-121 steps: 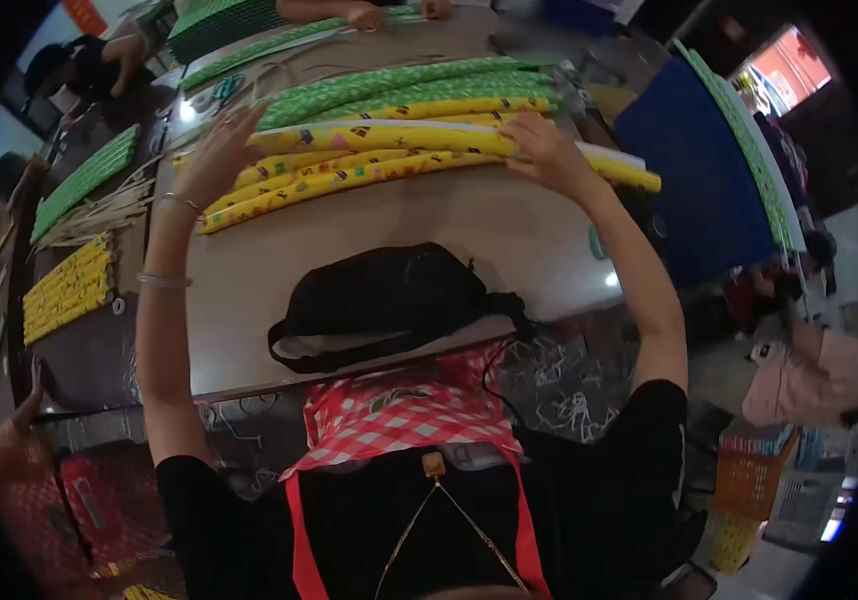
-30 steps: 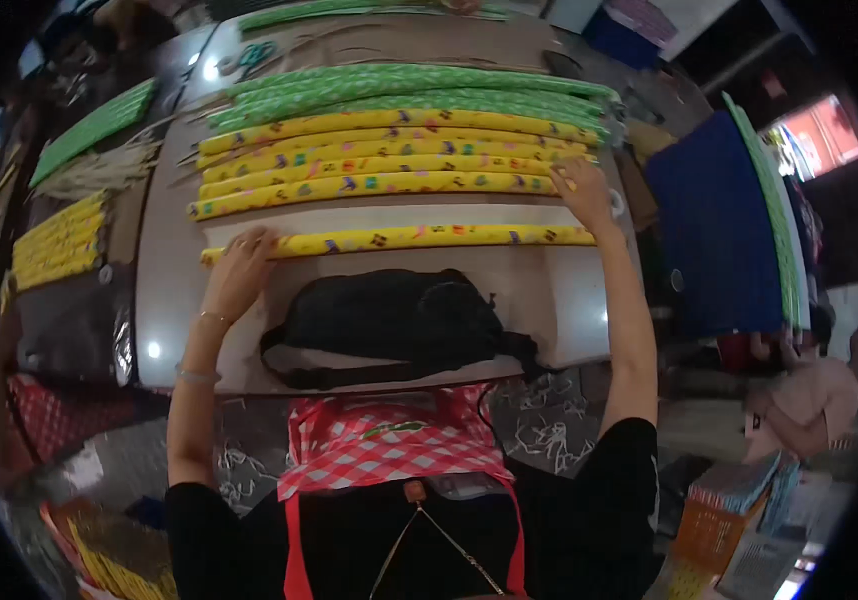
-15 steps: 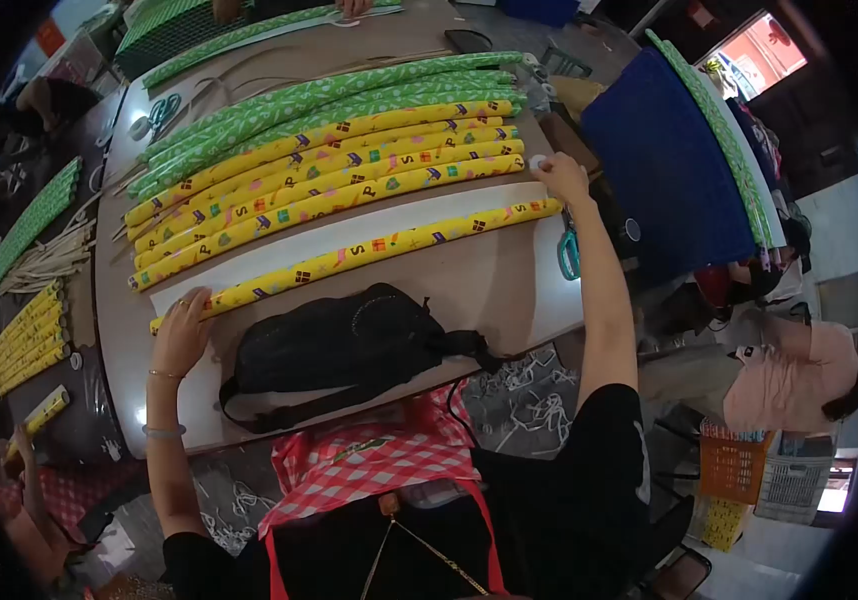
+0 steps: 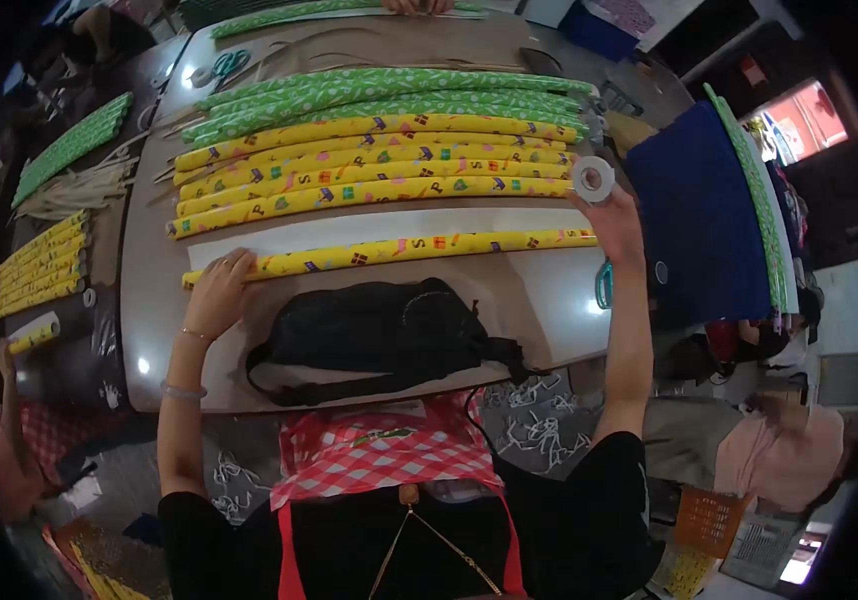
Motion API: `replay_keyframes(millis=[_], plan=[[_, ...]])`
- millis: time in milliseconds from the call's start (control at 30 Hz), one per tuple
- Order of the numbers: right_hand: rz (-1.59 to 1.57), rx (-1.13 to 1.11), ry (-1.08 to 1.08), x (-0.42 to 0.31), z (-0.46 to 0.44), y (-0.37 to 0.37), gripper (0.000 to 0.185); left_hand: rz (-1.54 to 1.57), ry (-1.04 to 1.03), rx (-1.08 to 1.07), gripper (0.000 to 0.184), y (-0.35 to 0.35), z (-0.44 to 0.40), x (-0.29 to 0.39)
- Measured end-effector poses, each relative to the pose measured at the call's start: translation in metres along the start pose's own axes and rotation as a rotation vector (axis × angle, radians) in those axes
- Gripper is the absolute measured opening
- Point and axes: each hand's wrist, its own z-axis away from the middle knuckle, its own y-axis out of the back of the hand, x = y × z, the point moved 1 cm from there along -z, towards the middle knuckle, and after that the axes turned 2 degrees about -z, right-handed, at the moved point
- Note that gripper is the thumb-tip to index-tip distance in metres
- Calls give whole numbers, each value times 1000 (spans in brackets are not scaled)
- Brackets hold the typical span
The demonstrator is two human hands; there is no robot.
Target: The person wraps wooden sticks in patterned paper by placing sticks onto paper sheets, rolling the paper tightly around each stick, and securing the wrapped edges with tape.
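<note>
Bent over a yellow roll (image 4: 409,246) at the center of the frame, a person's left hand (image 4: 226,292) is resting its half-curled fingers near the left end; whether it is gripping or only pressing, the view is not showing. At right of center, the right hand (image 4: 611,220) is closing its fingers on a tape (image 4: 578,177), which is standing up from the fingertips with its round face toward the camera. The roll's right end is reaching to that hand's edge, and whether the two are touching cannot be told. A white sheet (image 4: 369,230) is stretching along the roll's upper side, flat on the table (image 4: 179,340). Just above it, yellow tubes (image 4: 349,187) are lying side by side, with green tubes (image 4: 389,100) lining up beyond them. A black bag (image 4: 379,330) is sitting below the roll, near the table's front edge, while teal scissors (image 4: 604,287) are lying beside the right forearm. A red checked apron (image 4: 384,450) is filling the lower center. At the far left of the frame, a co-worker's hand (image 4: 4,358) is holding a short yellow tube (image 4: 34,337), and at the top edge another person's hands (image 4: 417,6) are resting by a green length (image 4: 309,17).
</note>
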Motion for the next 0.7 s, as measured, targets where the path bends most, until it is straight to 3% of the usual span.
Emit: replay_keyframes(millis=[100, 233, 367, 533, 700], plan=[[128, -190, -90, 14, -1, -40, 54, 35, -46, 81, 41, -1, 3, -1], [17, -353, -229, 48, -15, -75, 55, 25, -27, 144, 39, -12, 4, -7], [252, -319, -318, 96, -39, -128, 45, -16, -34, 181, 37, -18, 4, -7], [235, -693, -501, 154, -68, -221, 46, -83, -36, 249, 35, -29, 5, -7], [222, -652, -675, 210, -89, -266, 46, -80, -28, 289, 33, -33, 3, -9]])
